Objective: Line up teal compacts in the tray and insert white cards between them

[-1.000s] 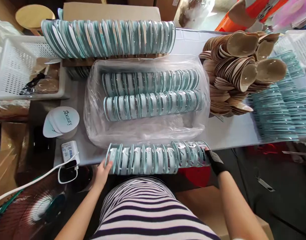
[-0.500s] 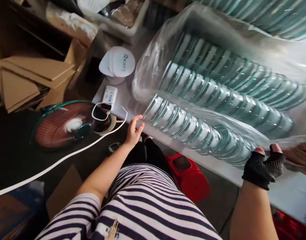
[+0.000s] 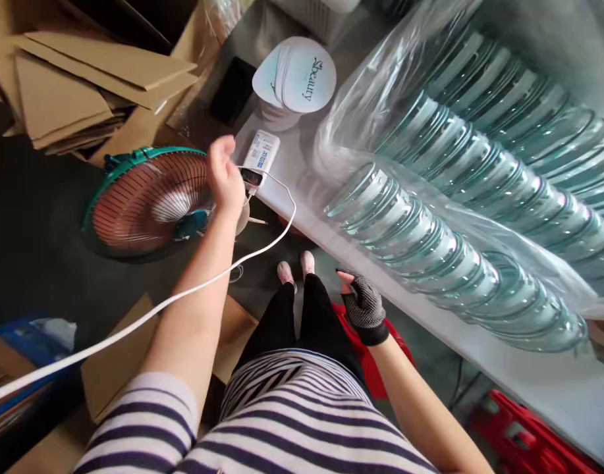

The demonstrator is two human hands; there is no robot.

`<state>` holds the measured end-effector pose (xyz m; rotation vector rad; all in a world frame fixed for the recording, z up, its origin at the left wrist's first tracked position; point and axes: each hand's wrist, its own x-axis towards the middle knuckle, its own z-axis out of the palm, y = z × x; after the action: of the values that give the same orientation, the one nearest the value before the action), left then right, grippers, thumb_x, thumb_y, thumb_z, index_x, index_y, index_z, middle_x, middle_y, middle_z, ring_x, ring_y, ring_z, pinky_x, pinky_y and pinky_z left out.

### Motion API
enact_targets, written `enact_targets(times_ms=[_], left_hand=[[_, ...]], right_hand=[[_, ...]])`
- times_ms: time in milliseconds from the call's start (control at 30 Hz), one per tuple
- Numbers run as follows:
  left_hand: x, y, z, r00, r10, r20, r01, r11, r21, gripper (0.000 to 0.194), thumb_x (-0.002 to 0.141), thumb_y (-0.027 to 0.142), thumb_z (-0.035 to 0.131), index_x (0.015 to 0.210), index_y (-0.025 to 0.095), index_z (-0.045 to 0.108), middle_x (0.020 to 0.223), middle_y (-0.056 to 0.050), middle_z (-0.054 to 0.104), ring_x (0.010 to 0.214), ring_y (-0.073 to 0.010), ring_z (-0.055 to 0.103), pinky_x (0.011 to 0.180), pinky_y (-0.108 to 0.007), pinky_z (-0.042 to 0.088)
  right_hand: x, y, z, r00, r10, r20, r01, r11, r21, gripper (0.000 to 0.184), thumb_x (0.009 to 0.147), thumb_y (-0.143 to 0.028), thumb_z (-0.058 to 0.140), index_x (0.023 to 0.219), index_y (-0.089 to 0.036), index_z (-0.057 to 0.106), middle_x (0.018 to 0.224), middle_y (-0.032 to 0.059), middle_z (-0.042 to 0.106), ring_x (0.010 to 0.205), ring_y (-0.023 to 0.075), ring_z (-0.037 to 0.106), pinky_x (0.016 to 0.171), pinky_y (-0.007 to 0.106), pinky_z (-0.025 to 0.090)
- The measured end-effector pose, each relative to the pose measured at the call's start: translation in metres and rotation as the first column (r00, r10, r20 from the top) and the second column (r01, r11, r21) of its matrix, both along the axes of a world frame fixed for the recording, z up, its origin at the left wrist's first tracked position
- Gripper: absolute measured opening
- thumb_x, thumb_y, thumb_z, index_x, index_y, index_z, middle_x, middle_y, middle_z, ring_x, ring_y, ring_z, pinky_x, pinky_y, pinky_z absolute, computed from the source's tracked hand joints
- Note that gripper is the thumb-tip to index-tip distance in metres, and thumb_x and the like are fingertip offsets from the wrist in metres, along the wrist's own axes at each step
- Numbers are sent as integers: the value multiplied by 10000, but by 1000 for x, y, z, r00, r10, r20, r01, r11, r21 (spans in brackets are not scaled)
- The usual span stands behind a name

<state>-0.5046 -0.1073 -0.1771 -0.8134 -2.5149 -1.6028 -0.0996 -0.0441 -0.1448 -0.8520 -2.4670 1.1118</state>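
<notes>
My bare left hand (image 3: 224, 176) is raised near the table's left end, in front of the fan. Its fingers are loosely bent and somewhat apart, with nothing visible in them. Beside it is a small white box (image 3: 262, 150) with a dark display and a white cable (image 3: 207, 283) plugged in. My right hand (image 3: 365, 301), in a black fingerless glove, hangs by the table's front edge, its fingers loosely curled and nothing visible in them. Closest to it on the table is a front row of clear round glass pieces (image 3: 420, 237), nested on edge. More glass rows (image 3: 519, 178) stand behind, inside clear plastic.
A fan (image 3: 151, 204) with a green rim is at the left. Flat cardboard (image 3: 99, 72) lies behind it. A white drop-shaped object marked "beauty" (image 3: 296, 76) is on the white table (image 3: 509, 365). Red plastic stools (image 3: 523, 428) are below the table.
My left hand has left the near end of the front glass row and moved left and up. My right hand has come off the row's far end toward my body. The view has shifted.
</notes>
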Motion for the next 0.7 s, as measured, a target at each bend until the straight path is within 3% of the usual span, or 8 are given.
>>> enact_targets(times_ms=[100,267,333,400,467,533,600,700], left_hand=[[-35,49,2,992,-115,54,123,977,-173,507,918,210,553,1368,40,394,1379,-201,481,1357,-251,443,1180,-405,279],[-36,91,-29,990,-103,100,130,941,-313,924,666,344,857,1363,-33,381,1398,-313,414,1403,-413,333,1149,-576,276],[-33,96,-36,988,-94,119,130,929,-348,893,733,371,807,1357,-82,356,1431,-343,333,1406,-411,324,1154,-545,274],[-28,97,-32,982,-94,162,153,900,-407,812,860,387,668,1356,-143,304,1439,-352,266,1409,-392,320,1168,-486,254],[-16,91,-17,972,-90,215,182,872,-455,805,857,363,662,1390,-110,288,1445,-316,273,1408,-387,322,1175,-470,252],[7,74,6,962,-81,261,200,861,-467,912,722,298,795,1441,22,308,1450,-261,335,1399,-395,334,1176,-492,277],[41,42,29,950,-93,298,225,866,-446,1011,619,246,853,1464,135,310,1443,-218,386,1385,-389,347,1172,-489,300],[105,-28,49,921,-150,360,286,887,-362,1012,623,264,847,1463,157,293,1408,-172,428,1369,-354,373,1163,-452,308]], right_hand=[[2,-12,0,997,-63,36,66,993,-96,240,935,-293,501,1089,-274,684,1053,49,721,983,230,685,901,395,556],[-1,-8,-5,983,-143,110,164,963,-213,263,923,-353,492,1017,-237,708,1019,72,731,958,248,693,891,426,561],[-2,-5,-8,985,-122,120,148,960,-237,280,922,-362,486,1015,-226,713,1014,78,731,959,243,692,896,418,559],[1,-4,-10,986,-104,130,136,954,-266,294,923,-371,479,1016,-220,715,1018,80,730,968,234,688,906,407,553],[6,-3,-11,985,-94,142,134,943,-304,302,922,-377,482,1027,-213,712,1031,79,728,979,225,684,917,399,544],[12,-2,-10,986,-82,148,129,930,-345,312,917,-387,491,1037,-197,707,1039,80,726,978,218,682,907,389,543],[16,0,-8,986,-59,154,113,921,-373,324,909,-397,498,1033,-179,703,1031,85,726,960,214,683,885,378,545],[18,5,-4,985,23,169,47,916,-399,336,897,-404,499,1017,-165,703,1011,93,728,949,214,684,876,368,542]])
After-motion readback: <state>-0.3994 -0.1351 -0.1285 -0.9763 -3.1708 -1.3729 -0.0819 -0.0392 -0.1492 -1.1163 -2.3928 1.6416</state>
